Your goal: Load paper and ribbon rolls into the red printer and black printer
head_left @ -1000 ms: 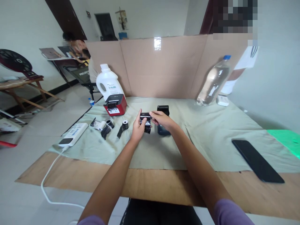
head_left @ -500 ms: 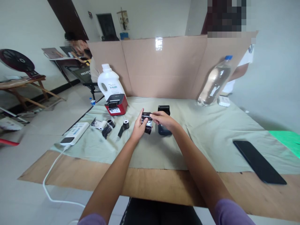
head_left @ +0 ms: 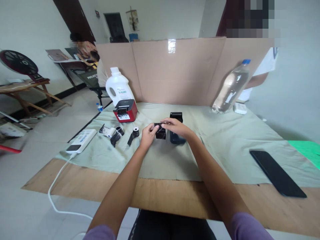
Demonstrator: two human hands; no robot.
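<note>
L hand (head_left: 148,135) is clamped on a glossy black strip (head_left: 160,134), thumb over its upper L corner. R hand (head_left: 175,127) comes in from the other side, fingers at the strip's top edge by the thumb – can't tell whether they pinch it or just touch. Strip is btwn the two hands, mid-table, lower part hanging below the fingers. Partly under the R hand is a black handheld device (head_left: 178,137) w/ a raised top end, on the pale green cloth (head_left: 160,163)

To the person's L: a small roll (head_left: 135,131) w/ a dark tail, then a black roll (head_left: 120,130), also w/ a tail, and a white roll (head_left: 109,132) just beside it. Behind those, a red printer (head_left: 129,113) w/ dark top & black strip at its front, standing before a white jug (head_left: 117,87). Power strip (head_left: 83,140) nr the L edge, white cable (head_left: 57,176) running off the table

R side: black phone (head_left: 277,173), green sheet (head_left: 306,151), and a clear bottle (head_left: 231,87) w/ blue cap by the cardboard screen (head_left: 177,73) – co-worker's arm (head_left: 258,79) & white sleeve behind it
</note>
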